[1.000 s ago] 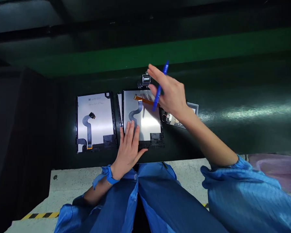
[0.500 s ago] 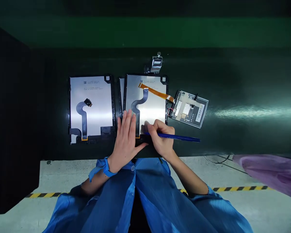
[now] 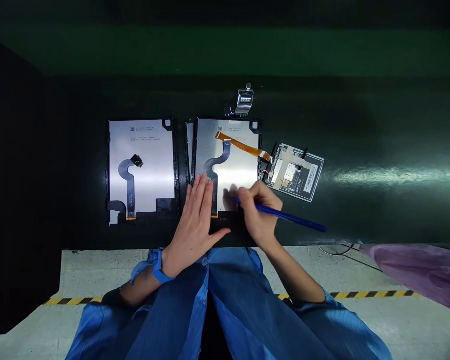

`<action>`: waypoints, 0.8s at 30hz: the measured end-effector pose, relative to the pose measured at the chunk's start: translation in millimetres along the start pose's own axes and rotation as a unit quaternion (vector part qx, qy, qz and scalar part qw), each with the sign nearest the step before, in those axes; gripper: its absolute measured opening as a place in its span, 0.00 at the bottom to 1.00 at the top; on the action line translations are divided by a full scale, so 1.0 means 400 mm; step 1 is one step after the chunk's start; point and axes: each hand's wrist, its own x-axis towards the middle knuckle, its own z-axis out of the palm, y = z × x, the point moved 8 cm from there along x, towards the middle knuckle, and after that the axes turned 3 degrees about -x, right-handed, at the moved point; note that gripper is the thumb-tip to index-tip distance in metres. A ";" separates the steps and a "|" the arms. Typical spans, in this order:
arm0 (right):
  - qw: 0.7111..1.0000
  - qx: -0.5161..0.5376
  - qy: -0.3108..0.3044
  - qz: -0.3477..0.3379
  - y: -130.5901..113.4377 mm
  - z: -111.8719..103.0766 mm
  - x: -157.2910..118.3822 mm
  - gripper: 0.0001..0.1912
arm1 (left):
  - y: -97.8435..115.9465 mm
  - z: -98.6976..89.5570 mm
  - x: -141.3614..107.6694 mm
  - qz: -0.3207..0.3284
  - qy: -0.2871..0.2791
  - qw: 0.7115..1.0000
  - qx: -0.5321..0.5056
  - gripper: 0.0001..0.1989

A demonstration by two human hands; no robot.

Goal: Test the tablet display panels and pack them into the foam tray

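Note:
My left hand [image 3: 193, 220] lies flat, fingers stretched out, over the lower left of a silver-backed display panel [image 3: 240, 170]. In my right hand [image 3: 262, 212] is a slim blue pen [image 3: 298, 219], its tip over the panel's lower part. A dark ribbon cable [image 3: 211, 165] curves up the panel and meets an orange flex cable [image 3: 243, 146] near the top. That orange strip runs right to a small device with an exposed circuit board [image 3: 294, 172]. Part of another panel [image 3: 189, 142] shows beneath the left edge of this one.
A second display panel [image 3: 153, 170] with its own curved ribbon cable lies to the left. Behind the panels stands a metal tally counter [image 3: 244, 100]. The dark table [image 3: 378, 210] ends just in front of me. Purple cloth [image 3: 416, 270] shows at the right.
My right hand has moved slightly right, and the pen tip has shifted right and up a little. The left hand stays flat on the panel. The whole view has shifted slightly.

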 end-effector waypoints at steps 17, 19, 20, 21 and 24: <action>0.925 -0.285 -0.202 -0.151 0.005 0.011 0.256 0.15 | -0.089 -0.004 0.315 -0.044 -0.065 0.995 0.058 0.07; 0.927 -0.290 -0.191 -0.146 0.009 -0.010 0.266 0.17 | -0.096 -0.025 0.306 -0.074 -0.063 0.995 -0.022 0.09; 0.929 -0.286 -0.188 -0.139 0.013 -0.021 0.271 0.18 | -0.102 -0.033 0.300 -0.096 -0.067 0.989 -0.087 0.08; 0.934 -0.274 -0.192 -0.128 0.018 -0.030 0.275 0.18 | -0.107 -0.035 0.294 -0.121 -0.078 0.975 -0.167 0.07; 0.945 -0.212 -0.233 -0.092 0.033 -0.042 0.278 0.18 | -0.100 -0.021 0.272 -0.182 -0.142 0.872 -0.432 0.10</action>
